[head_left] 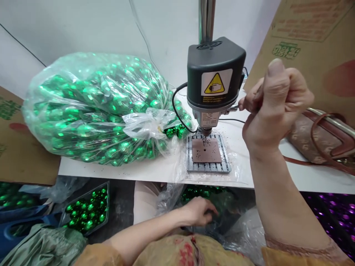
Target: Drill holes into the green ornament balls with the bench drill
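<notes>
My right hand (277,96) is closed around the feed lever (234,108) on the side of a small black drill press (216,74). Under the chuck (206,131), a brown square plate (210,155) with a small dark hole lies on the slotted metal base (209,169), dark shavings scattered over it. Low over my lap, my left hand (198,212) hangs with its fingers loosely bent and apart, and I see nothing in them. Just beyond it, shiny green balls (201,192) lie in clear plastic below the table edge.
A big tied clear bag of green balls (97,111) fills the table's left. Cardboard boxes stand at left (24,147) and right (318,44). A patterned handbag (310,140) sits at right. Below are a tray of green balls (87,210) and purple balls (335,210).
</notes>
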`<state>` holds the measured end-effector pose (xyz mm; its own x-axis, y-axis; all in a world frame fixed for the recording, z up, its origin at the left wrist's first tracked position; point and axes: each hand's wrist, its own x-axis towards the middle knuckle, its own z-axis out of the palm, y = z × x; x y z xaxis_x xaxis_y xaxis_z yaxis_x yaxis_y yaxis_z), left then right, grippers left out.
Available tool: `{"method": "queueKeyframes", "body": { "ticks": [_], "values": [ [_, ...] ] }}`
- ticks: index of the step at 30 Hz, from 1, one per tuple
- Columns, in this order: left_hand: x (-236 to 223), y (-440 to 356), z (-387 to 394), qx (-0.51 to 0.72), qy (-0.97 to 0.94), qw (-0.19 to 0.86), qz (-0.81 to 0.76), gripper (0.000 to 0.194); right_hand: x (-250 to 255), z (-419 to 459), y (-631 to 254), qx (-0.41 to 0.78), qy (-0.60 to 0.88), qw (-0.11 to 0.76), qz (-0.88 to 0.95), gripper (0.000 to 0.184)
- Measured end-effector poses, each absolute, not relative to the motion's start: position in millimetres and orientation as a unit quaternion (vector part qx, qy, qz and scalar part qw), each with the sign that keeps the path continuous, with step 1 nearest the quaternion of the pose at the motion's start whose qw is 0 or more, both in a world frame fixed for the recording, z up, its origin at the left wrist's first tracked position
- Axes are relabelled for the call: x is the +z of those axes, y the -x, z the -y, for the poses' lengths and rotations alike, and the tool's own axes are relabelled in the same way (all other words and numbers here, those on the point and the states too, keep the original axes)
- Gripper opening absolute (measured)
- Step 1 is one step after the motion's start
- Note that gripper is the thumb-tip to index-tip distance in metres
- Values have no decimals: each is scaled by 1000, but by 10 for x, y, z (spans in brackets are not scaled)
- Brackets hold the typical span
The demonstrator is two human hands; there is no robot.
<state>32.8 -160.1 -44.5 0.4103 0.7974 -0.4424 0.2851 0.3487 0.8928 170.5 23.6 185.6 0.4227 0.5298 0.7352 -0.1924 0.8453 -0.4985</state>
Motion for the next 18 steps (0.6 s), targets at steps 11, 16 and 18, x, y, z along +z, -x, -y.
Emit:
{"method": "queueKeyframes", "body": {
  "ticks": [11, 16, 18],
  "values": [
    [362, 660, -451, 291, -689, 99, -656, 56, 1847, -241, -1692, 228, 173, 834, 471, 47],
    [287, 705, -424, 370, -675, 137, -624, 40, 1834, -239, -1708, 234, 163, 831, 477, 45],
    [333, 703, -255, 447, -617, 171, -625, 35, 1838, -221, -1706, 233, 173, 829, 478, 44]
  ]
}}
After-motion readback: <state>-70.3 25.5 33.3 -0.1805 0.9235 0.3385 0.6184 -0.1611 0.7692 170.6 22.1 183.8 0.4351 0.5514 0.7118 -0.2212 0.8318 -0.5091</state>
